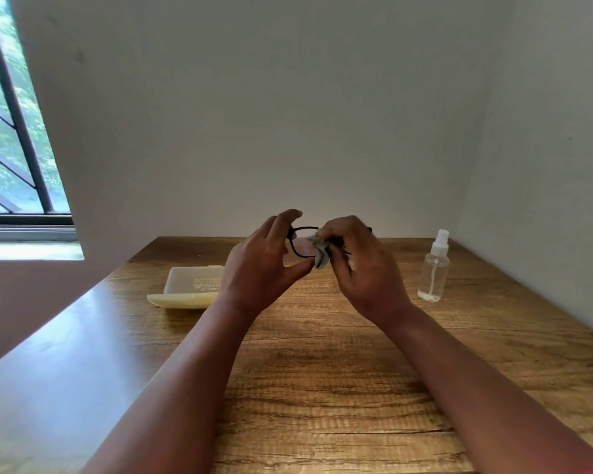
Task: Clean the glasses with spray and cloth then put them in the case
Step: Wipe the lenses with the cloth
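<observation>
Warm brown wood, black frames, pale cream and clear plastic.

The rectangular wooden table [322,388] is mid-brown with darker streaked grain, and pale blue-white glare covers its left edge. Above the table, the black-rimmed plastic glasses [297,242] have clear lenses, and a crumpled grey-green cleaning cloth [319,253] lies against them. On the table's left side sits an open, oblong cream-yellow plastic case [189,289] with faint darker print inside its lid. On the table's right side stands a clear cylindrical plastic spray bottle [433,271] with a white nozzle, cap and tube. Behind the table the plain wall [288,114] is off-white, and the window bars [11,107] to the left are dark against blurred green leaves.
</observation>
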